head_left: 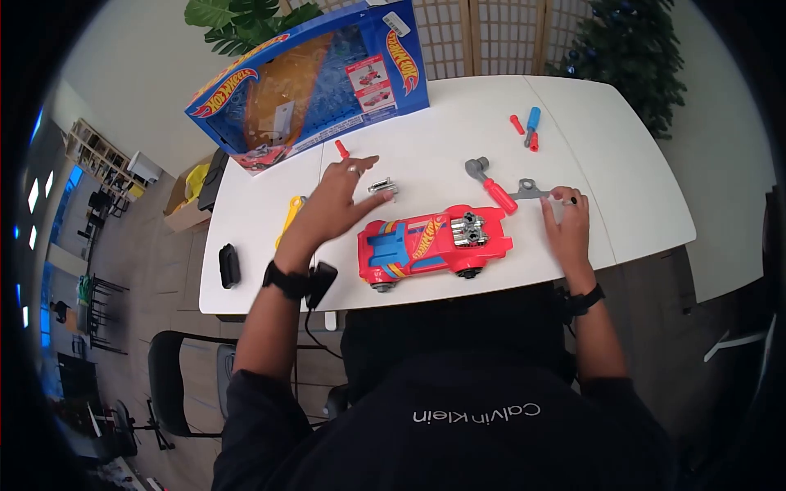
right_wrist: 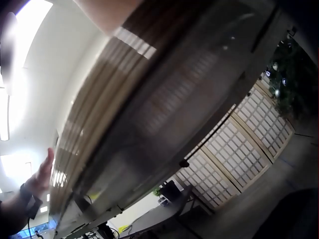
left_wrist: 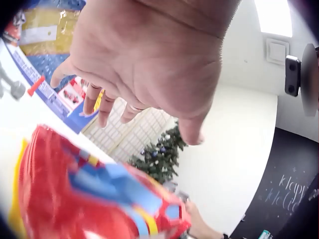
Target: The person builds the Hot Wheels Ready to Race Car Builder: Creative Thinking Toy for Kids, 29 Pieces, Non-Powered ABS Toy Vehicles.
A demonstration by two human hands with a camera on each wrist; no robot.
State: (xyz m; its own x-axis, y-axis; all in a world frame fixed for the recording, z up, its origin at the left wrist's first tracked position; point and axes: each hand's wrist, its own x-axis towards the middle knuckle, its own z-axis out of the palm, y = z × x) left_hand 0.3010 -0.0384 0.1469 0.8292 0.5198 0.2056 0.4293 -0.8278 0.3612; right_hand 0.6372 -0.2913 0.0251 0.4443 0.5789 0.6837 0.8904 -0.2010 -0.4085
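Observation:
A red toy car [head_left: 434, 243] with a blue bed and silver engine lies across the white table before me. My left hand [head_left: 337, 200] reaches over the table left of the car, fingers spread. Close by its thumb is a small silver part [head_left: 382, 187]; the left wrist view has the bare palm [left_wrist: 144, 64] above the car [left_wrist: 99, 189]. To the right of the car, my right hand [head_left: 571, 229] pinches the end of a flat grey piece with a ring [head_left: 530, 191]. The table edge hides most of that hand in the right wrist view.
A red-handled hammer-like toy tool [head_left: 496, 195] lies behind the car. Farther back are a blue-handled screwdriver [head_left: 533, 121] and small red pieces [head_left: 517, 124]. The blue toy box [head_left: 327, 127] stands at the back left. A yellow tool [head_left: 290, 219] and black case [head_left: 229, 266] lie at left.

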